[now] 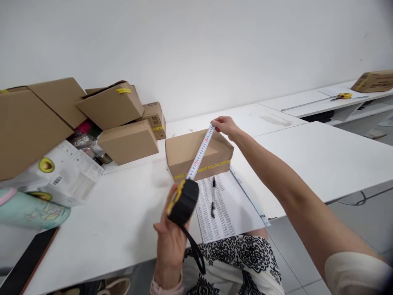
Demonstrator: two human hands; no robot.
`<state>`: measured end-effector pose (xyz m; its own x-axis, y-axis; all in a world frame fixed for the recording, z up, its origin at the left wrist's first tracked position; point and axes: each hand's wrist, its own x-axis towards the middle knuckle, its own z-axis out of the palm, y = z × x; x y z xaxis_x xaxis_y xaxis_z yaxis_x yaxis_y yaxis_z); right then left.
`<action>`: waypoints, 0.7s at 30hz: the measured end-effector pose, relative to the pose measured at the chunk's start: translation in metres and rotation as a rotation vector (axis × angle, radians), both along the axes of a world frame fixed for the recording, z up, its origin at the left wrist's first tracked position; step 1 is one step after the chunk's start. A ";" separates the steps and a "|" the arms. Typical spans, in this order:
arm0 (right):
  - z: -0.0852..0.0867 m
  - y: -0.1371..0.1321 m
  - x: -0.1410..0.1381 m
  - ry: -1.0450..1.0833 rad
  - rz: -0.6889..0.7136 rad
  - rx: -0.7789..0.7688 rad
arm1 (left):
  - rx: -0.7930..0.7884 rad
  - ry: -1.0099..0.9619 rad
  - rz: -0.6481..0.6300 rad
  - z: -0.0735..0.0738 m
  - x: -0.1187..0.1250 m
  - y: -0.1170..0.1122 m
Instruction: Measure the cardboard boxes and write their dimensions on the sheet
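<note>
My left hand (169, 241) is closed round the black and yellow case of a tape measure (182, 201), held above the table's front edge with its strap hanging down. The white tape blade (201, 152) runs up across the top of a small cardboard box (187, 150) with a yellow strip round it. My right hand (225, 126) pinches the blade's end at the box's far top edge. The box stands on the white table (123, 221), on the far end of a printed sheet (227, 209) with a black pen (213, 196) lying on it.
Several cardboard boxes (123, 123) are stacked at the back left, next to a white carton with avocado pictures (66, 174) and a mint-green bottle (27, 211). A dark flat object (27, 256) lies at the front left. On the far right desk lie another box (373, 81) and a yellow tape measure (344, 96).
</note>
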<state>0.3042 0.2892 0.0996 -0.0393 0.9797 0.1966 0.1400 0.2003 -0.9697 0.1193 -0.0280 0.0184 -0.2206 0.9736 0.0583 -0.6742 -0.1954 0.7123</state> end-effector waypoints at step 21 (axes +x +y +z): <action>-0.027 0.057 -0.063 -0.361 0.170 0.031 | -0.244 -0.351 -0.326 0.022 0.109 0.035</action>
<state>0.2412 0.3458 0.0721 -0.2725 0.9470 0.1698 0.4326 0.2782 -0.8576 0.2278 0.0068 0.0401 0.1302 0.9709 -0.2009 -0.8780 0.2070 0.4315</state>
